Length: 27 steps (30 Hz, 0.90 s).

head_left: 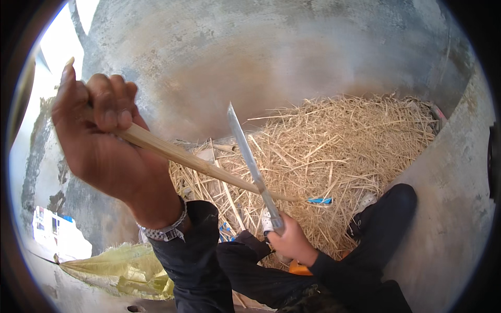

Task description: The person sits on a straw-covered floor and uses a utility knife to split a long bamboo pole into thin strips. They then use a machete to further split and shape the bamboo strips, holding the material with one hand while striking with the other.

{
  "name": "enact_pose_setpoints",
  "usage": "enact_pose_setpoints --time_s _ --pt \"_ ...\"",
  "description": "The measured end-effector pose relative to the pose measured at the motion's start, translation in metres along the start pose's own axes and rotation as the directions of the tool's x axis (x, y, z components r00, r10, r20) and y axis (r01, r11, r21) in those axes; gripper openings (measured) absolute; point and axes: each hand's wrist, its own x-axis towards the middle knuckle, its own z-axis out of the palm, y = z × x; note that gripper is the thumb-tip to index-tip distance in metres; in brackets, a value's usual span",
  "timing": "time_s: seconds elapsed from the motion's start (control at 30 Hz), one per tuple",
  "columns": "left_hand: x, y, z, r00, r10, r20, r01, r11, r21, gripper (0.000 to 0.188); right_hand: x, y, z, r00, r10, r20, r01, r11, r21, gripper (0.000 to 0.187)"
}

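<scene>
My left hand (99, 135) is raised high at the left, its fingers wrapped round the thick end of a bamboo strip (180, 155) with the thumb sticking up. The pale strip slopes down to the right, and its thin far end lies above the shavings. Low in the middle, my right hand (293, 239) grips a knife (244, 140) by its handle. Its long, narrow grey blade points up and away from me. Near the base of the blade the knife and the strip cross and appear to touch. The right fingers are partly hidden behind the handle and the hand.
A broad heap of bamboo shavings (344, 141) lies against the grey concrete wall (292, 47). My bent knees flank it at the bottom. A yellow woven sack (125, 268) and a white printed sheet (57, 235) are at the lower left. A blue scrap (319, 201) lies on the shavings.
</scene>
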Motion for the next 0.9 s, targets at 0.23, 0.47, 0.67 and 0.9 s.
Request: enact_pose_setpoints --time_s 0.23,0.47,0.67,0.9 --pt "-0.005 0.002 -0.007 1.0 0.001 0.023 -0.001 1.0 -0.001 0.031 -0.032 -0.064 -0.001 1.0 -0.02 -0.003 0.018 0.98 -0.197 0.029" --pt "-0.004 0.0 0.011 0.999 0.038 -0.038 -0.036 0.998 0.045 0.034 -0.02 0.017 0.002 0.99 -0.013 -0.141 -0.025 0.965 -0.26 0.024" --pt "-0.008 0.004 -0.014 0.999 -0.012 -0.039 0.012 1.0 -0.001 0.03 -0.041 0.052 -0.011 0.997 0.051 -0.065 -0.066 0.965 -0.254 0.032" --pt "0.001 0.01 -0.026 0.995 -0.081 0.052 0.085 0.993 -0.083 0.029 -0.039 -0.083 0.014 0.979 -0.193 0.059 0.194 0.981 -0.002 0.024"
